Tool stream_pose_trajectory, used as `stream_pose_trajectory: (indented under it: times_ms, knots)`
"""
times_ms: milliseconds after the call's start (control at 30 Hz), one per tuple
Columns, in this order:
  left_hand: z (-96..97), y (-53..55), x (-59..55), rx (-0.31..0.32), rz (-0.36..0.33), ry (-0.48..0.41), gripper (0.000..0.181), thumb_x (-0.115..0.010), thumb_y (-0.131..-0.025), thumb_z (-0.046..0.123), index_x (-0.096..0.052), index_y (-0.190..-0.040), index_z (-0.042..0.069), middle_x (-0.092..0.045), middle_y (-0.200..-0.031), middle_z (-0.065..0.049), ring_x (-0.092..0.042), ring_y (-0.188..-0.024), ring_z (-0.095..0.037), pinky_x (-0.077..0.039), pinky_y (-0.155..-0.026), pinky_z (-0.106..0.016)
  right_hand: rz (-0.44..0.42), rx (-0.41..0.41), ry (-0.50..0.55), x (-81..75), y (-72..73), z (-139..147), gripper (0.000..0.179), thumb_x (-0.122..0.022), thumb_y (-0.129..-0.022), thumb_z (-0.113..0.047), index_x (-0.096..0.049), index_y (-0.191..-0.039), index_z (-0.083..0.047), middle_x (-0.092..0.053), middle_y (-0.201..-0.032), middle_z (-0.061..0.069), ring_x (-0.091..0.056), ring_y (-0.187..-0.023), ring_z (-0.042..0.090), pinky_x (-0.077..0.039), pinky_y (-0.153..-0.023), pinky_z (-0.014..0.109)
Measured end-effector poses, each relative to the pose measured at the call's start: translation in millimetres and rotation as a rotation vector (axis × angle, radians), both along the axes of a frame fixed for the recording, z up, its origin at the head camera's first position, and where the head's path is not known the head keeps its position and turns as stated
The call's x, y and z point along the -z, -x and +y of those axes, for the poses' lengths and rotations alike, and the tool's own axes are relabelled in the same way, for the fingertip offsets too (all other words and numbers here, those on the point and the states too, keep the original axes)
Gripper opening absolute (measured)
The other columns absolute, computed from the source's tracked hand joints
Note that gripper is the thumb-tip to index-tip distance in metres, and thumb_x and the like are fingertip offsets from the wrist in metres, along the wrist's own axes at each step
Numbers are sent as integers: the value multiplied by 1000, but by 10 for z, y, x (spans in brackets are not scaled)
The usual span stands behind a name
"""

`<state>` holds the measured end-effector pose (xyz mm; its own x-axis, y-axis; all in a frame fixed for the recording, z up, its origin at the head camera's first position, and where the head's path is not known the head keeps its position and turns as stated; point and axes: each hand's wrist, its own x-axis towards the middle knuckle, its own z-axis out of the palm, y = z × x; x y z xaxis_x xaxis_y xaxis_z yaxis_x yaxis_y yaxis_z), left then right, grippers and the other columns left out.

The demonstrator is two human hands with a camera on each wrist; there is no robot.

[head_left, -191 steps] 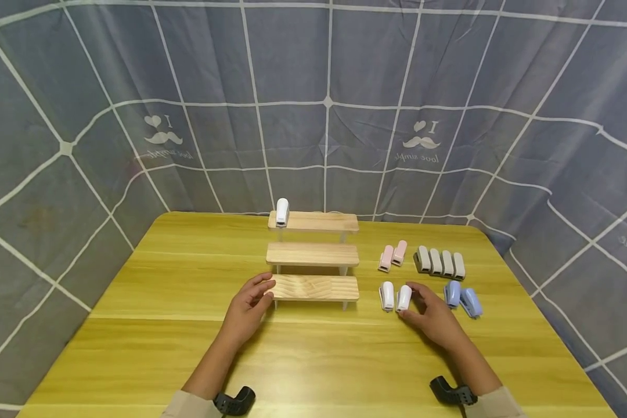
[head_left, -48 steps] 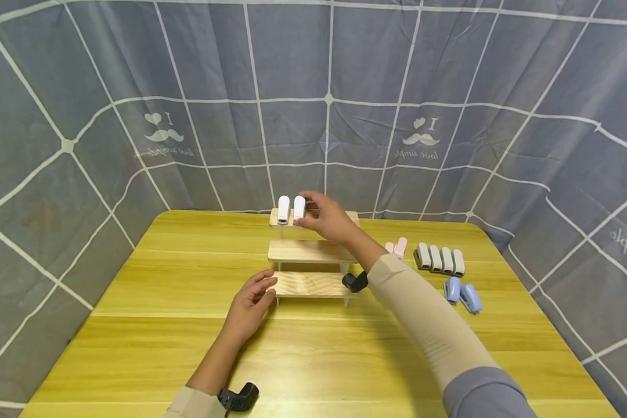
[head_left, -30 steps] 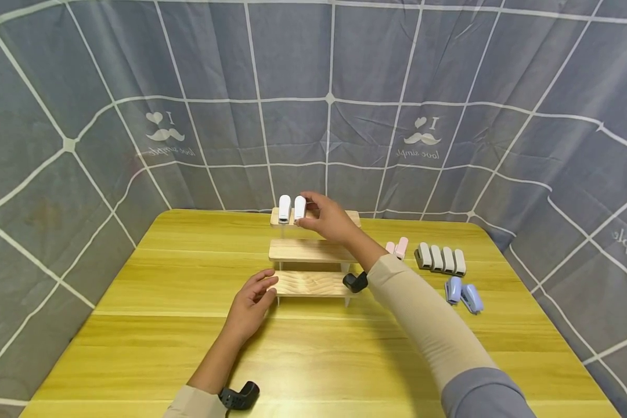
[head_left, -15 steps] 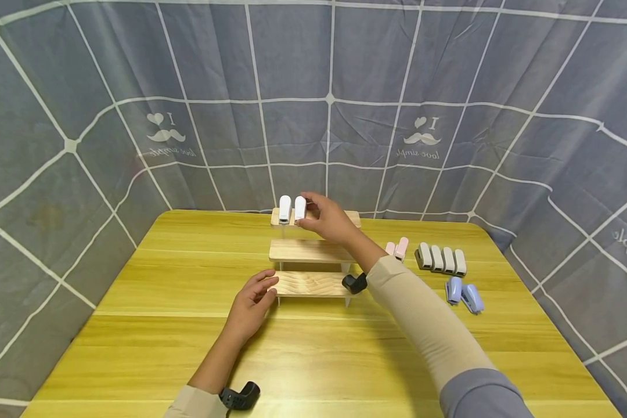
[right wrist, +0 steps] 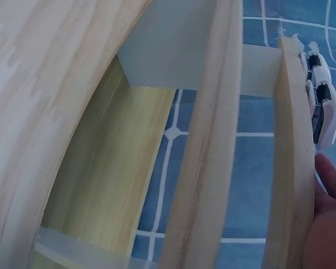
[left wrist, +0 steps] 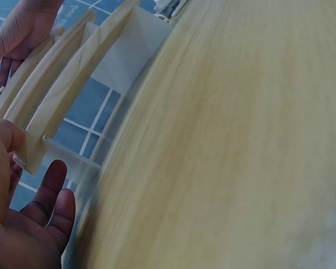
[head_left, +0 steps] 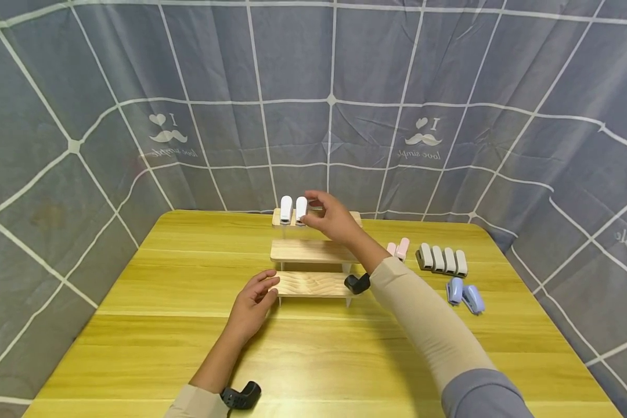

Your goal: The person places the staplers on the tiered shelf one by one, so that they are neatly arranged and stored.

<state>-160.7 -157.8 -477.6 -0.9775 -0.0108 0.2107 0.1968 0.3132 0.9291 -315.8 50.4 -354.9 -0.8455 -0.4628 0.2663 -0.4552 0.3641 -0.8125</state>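
Observation:
Two white mini staplers stand side by side on the left part of the top step of a three-step wooden stand (head_left: 313,283). My right hand (head_left: 333,220) is just right of the right-hand white stapler (head_left: 301,210), thumb near its base. In the right wrist view, a gap shows between my right hand (right wrist: 333,221) and the white staplers (right wrist: 325,106). The left white stapler (head_left: 286,209) stands apart from the hand. My left hand (head_left: 251,305) rests at the left end of the bottom step, fingers loosely bent; the left wrist view shows its fingers spread around the board's corner.
Right of the stand lie pink staplers (head_left: 403,248), partly hidden by my right sleeve. Beyond them is a row of several grey-white staplers (head_left: 438,259), with two blue staplers (head_left: 472,299) nearer. A grey checked curtain (head_left: 324,69) surrounds the wooden table (head_left: 162,278).
Since the earliest frame, my right hand has carried a white stapler from the table to the top step. In the last half second its fingers have come off it. The left hand stays put.

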Motion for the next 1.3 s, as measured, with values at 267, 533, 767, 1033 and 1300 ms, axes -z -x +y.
stream_pose_trajectory:
  times_ms: [267,533,767,1033,1300]
  knots:
    - [17,-9,-5,-9,-11,7,29,-60,-99,9,-67,-126,3,-52,-144,-2,-53,-124,-24,-46,-95,-42,67,33,80,-8,-9,64,49,-71,-93,-18,-55,-138,-7,-56,-136,12,-52,-124,25,-40,-105,43]
    - [34,-3,5,-8,5,9,29,-60,-99,9,-68,-126,3,-53,-143,-2,-53,-123,-25,-48,-93,-40,190,76,190,-82,-183,242,41,-70,-94,-16,-60,-132,-5,-61,-130,9,-55,-120,23,-42,-101,46]
    - [12,-4,-4,-5,-3,12,29,-60,-99,10,-67,-127,3,-52,-144,-1,-52,-125,-24,-47,-94,-41,166,90,228,-50,-390,521,42,-70,-94,-13,-58,-133,-5,-58,-134,10,-54,-122,26,-43,-101,43]
    - [10,-25,-56,1,-12,13,30,-60,-100,10,-66,-127,1,-51,-145,-5,-51,-127,-25,-46,-95,-40,141,112,168,82,-627,835,43,-68,-94,-4,-55,-134,0,-56,-135,15,-53,-124,29,-41,-102,47]
    - [6,-8,-19,5,-17,9,29,-60,-100,13,-67,-127,4,-52,-144,1,-51,-126,-22,-46,-94,-39,158,133,108,374,-761,1243,42,-70,-93,-8,-58,-133,-4,-59,-132,12,-55,-121,28,-43,-99,48]
